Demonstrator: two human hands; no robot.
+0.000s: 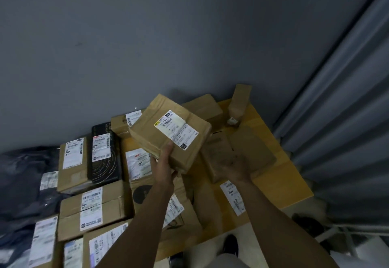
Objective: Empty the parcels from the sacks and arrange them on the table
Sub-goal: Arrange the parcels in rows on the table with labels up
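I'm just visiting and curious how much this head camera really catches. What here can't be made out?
- Right hand: motion-blurred, so its grip on the smeared brown parcel is unclear.
- Label on the box in the left hand: print too small to read.
- Sacks: none recognisable; the dark bag is cut by the left edge.
- Table: mostly buried under parcels.
- Bottom-row parcels: cut by the lower edge.

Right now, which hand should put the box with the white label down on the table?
Probably the left hand: its grip is already on the labelled box, held above the other parcels. The right hand is blurred, on a smaller brown parcel.
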